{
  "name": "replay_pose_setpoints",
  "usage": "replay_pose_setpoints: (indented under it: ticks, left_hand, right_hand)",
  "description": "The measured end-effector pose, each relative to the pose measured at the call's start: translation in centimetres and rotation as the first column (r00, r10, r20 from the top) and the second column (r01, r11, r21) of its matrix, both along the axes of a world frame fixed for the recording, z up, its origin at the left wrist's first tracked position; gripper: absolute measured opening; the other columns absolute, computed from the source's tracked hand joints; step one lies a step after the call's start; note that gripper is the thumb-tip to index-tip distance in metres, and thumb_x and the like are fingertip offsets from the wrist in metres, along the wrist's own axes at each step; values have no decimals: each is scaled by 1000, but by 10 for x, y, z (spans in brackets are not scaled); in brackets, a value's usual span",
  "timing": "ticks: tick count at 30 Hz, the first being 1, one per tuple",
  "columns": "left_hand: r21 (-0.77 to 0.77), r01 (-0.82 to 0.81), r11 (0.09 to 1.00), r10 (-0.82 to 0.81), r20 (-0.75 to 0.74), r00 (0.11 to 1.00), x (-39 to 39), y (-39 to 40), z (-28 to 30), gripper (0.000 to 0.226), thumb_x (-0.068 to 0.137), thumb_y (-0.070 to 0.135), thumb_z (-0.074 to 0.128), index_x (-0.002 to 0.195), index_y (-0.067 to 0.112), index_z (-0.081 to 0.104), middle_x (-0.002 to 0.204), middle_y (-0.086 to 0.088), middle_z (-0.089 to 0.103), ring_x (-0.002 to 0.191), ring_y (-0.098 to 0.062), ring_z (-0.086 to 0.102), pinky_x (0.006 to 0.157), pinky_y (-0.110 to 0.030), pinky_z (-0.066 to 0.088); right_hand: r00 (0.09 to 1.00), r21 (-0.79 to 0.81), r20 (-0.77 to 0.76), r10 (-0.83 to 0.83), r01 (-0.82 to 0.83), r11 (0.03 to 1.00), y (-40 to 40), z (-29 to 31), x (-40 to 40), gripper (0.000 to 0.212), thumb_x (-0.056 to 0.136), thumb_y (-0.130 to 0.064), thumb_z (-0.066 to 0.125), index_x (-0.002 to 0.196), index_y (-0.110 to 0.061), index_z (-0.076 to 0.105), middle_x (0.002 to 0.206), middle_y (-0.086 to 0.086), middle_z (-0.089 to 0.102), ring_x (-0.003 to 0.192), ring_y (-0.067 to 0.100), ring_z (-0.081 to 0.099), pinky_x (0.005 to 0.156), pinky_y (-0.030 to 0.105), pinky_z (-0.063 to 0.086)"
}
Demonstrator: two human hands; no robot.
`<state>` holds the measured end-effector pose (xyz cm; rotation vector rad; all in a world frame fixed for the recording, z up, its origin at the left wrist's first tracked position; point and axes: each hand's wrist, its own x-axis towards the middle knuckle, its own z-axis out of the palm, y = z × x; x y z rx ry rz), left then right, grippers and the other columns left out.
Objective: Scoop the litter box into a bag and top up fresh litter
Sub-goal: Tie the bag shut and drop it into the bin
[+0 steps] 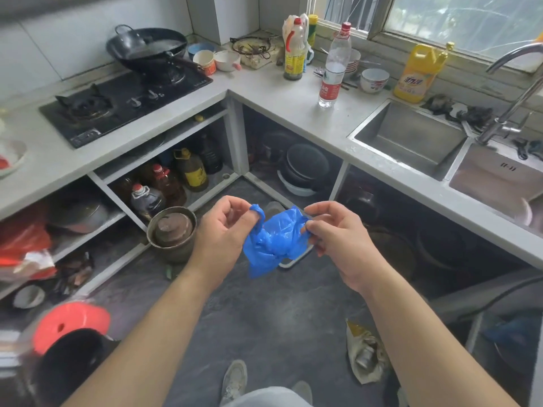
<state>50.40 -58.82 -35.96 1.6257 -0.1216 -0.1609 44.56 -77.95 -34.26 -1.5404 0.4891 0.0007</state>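
two bare hands meet at the centre of the frame over a dark grey floor (264, 312), each pinching one end of a crumpled blue plastic bag (271, 245). the left hand (224, 230) has its fingers curled round a twisted handle loop at the bag's upper left, and the right hand (335, 233) nips the opposite loop between thumb and fingers, so the bag hangs bunched between them, off the floor and touching nothing else. just left of the left hand a worn metal pot (173, 230) stands on the floor with a smaller lidded pot nested inside it. in the upper left of the frame a black wok (147, 47) sits on the far burner of a black gas hob (117, 104) set into a pale l-shaped counter (282, 95). on the counter near the top centre stand a cooking oil bottle (294, 51) with a red cap and a clear water bottle (333, 71) with a red label; a yellow dish soap bottle (417, 74) is further right, beside a steel sink (411, 136) with a curved tap (511, 92). open shelves under the counter at left centre hold several oil jugs (164, 180). an orange funnel-shaped thing (70, 321) lies blurred at lower left, and one pale shoe (235, 380) shows at the bottom edge.
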Motion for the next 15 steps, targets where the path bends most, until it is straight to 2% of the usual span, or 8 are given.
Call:
replay_pose_setpoints:
  ticks: [2,4,7,11,13,15]
  left_hand:
    - [45,16,999,-18,36,999,-7,-5,3,6,87,20,73,86,20,67,81,2,72,76,-13,66,74,-28,54]
    - [70,31,997,-35,54,998,-16,-11,7,5,89,14,73,88,14,68,78,4,71,73,-9,65,71,-26,54]
    - [97,33,995,-36,34,999,-27,-16,9,8,86,15,77,86,17,68,79,-1,74,75,-16,70,73,-38,58]
    - [65,-14,998,13,6,1000,-40,-9,8,21,74,22,80,88,15,67,86,-9,76,86,-29,74,83,-55,58]
    - [64,-49,997,48,21,999,-45,0,5,23,71,25,80,89,19,66,88,-5,76,87,-26,73,84,-54,58]
    - [54,-43,998,41,36,999,-49,13,1,29,71,28,82,94,24,64,97,-2,74,94,-21,72,89,-49,57]
  right_hand:
    - [997,-4,31,70,-70,998,2,8,-2,23,87,4,56,98,-12,69,81,7,70,67,16,56,56,29,42]
    - [987,-8,60,147,-147,989,5,15,-4,27,86,6,54,98,-12,71,84,8,71,68,15,57,57,27,45]
    - [946,-34,84,312,-310,950,12,22,-6,35,82,5,55,102,-17,73,92,7,75,74,17,63,63,31,51]
    - [896,-126,53,440,-431,893,23,23,-7,22,85,-16,71,105,-25,73,97,10,73,76,19,67,70,32,55]
    - [889,-154,59,454,-442,884,29,24,-7,18,88,-16,74,104,-22,73,95,12,73,76,20,67,70,33,54]
    - [877,-167,73,476,-460,872,39,25,-7,16,90,-12,71,103,-21,73,90,12,73,70,13,62,65,31,51]
